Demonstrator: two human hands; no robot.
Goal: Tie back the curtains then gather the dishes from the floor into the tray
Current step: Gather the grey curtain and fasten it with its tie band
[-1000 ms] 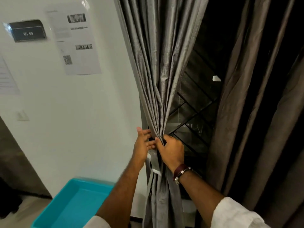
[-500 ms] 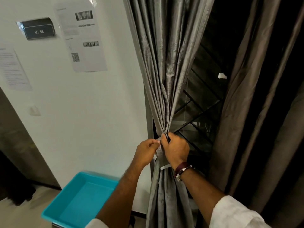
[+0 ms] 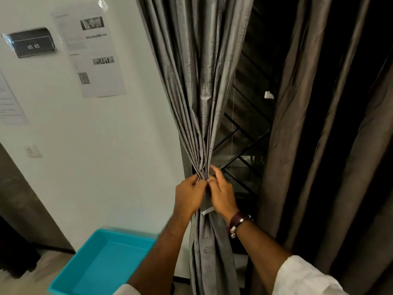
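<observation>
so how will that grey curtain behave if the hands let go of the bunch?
Probably floppy: the grey curtain hangs in soft folds and pinches to a narrow neck where the left hand and right hand grip it. It would likely spread again unless the tie band holds. The sheen suggests smooth, perhaps slippery cloth, so the band might creep down.

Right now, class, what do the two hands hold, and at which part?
Both the left hand and the right hand grip the grey curtain at its gathered waist, where the tie band wraps it.
</observation>
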